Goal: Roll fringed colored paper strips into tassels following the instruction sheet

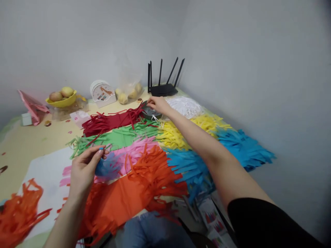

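Note:
My left hand (84,168) is closed in a pinch over the left part of the table. From its fingers hangs a blue paper tassel (110,165), blurred, with a bit of blue showing at the fingertips. My right hand (159,105) reaches far forward over a dark round dish (150,113), its fingertips pinched together. Whatever those fingers hold is too small to make out. Beneath and between my hands lie fringed paper sheets: orange (121,198), pink (131,151), green (122,137), dark red (116,120), yellow (172,134) and blue (191,167).
A white fringed bundle (184,106) lies by a black router (164,90) in the corner. Along the back wall stand a giraffe-printed holder (104,98), a bag of fruit (129,93) and a yellow fruit bowl (62,102). Loose orange strips (19,213) overlap white paper (49,172) at left.

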`<state>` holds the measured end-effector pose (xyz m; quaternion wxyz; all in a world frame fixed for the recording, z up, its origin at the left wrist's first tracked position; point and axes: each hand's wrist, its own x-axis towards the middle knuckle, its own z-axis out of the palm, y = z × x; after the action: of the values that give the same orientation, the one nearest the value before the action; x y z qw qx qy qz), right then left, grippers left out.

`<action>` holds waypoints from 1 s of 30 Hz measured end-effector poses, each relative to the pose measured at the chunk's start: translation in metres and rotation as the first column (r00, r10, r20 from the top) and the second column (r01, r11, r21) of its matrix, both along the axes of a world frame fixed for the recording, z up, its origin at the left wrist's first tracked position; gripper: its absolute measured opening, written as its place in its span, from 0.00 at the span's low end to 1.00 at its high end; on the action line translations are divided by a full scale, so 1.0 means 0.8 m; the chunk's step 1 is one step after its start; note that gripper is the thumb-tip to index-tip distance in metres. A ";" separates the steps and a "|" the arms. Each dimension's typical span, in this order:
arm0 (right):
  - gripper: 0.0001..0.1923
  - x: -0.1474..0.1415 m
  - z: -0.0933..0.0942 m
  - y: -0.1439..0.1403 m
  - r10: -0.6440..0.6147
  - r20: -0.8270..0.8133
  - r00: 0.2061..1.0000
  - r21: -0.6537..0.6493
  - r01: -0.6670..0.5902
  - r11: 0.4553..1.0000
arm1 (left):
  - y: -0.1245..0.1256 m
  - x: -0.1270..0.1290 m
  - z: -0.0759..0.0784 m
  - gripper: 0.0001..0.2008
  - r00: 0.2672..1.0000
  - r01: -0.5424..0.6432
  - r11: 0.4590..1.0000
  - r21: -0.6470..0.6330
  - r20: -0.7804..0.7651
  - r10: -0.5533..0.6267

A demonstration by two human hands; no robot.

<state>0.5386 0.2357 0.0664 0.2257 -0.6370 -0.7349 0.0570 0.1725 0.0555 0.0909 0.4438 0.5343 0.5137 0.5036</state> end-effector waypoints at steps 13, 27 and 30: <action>0.13 -0.175 0.027 -0.206 0.698 -0.089 0.711 0.574 -0.536 0.619 | -0.037 0.043 0.008 0.14 0.983 0.046 0.993 0.111 0.173 -0.065; 0.10 -0.230 0.046 -0.253 0.565 0.120 0.817 0.322 -0.570 0.756 | -0.070 0.022 0.007 0.11 0.996 -0.033 0.984 0.173 0.083 0.019; 0.10 -0.236 0.042 -0.257 0.569 0.124 0.813 0.352 -0.572 0.741 | -0.070 0.020 0.009 0.12 0.996 -0.016 0.988 0.154 0.089 0.002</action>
<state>0.3499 0.0301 0.1003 0.3108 -0.3270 -0.8922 -0.0202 0.1883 -0.0007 0.0981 0.4211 0.5420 0.4554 0.5671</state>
